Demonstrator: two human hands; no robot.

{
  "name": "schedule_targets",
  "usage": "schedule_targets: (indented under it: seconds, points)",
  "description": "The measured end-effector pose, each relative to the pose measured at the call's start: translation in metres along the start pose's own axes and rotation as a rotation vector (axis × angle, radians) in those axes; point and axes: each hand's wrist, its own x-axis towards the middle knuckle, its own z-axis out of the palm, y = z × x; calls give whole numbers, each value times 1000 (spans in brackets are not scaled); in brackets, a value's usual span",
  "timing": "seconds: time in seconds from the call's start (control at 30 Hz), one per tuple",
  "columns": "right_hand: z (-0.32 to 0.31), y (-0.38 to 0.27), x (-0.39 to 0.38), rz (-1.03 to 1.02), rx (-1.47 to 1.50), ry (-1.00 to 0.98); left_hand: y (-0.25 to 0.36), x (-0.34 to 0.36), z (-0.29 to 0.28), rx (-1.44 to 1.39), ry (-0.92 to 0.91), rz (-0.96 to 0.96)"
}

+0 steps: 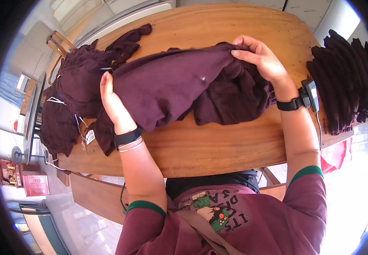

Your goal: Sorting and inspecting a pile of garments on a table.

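A dark purple knit garment is stretched between my hands above the wooden table, its near part drooping in folds. My right hand pinches its upper right edge between thumb and fingers. At the garment's left edge, my left hand grips it with fingers pointing away from me; part of that hand is hidden by the cloth. A small pale spot shows on the fabric near its middle. The right-hand end hangs bunched below my right wrist. Both wrists wear black bands.
A loose heap of similar purple garments lies left on the wooden table, with white strings and a white tag. Stacked dark garments stand along the right edge. A cable hangs from the device at my right wrist.
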Motion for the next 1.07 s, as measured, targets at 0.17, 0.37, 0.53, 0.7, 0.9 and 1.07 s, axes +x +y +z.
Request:
schedule_targets:
  seconds: [0.17, 0.37, 0.53, 0.7, 0.9, 1.07]
  points:
    - [13, 2, 0, 16, -234, -15, -27, 3, 0, 792, 111, 697]
    - [44, -15, -17, -70, -39, -220, 2, -87, 79, 799, -739, 989]
    - [56, -23, -18, -112, -316, -92, -19, -91, 63, 617, -788, 451]
    - [35, -12, -14, -363, -765, -156, -22, -60, 55, 99, -448, -92]
    - [22, -9, -6, -235, -612, -103, -20, -54, 51, 48, -467, -148]
    - [0, -32, -14, -35, 536, 24, 7, -61, 53, 301, -805, -388]
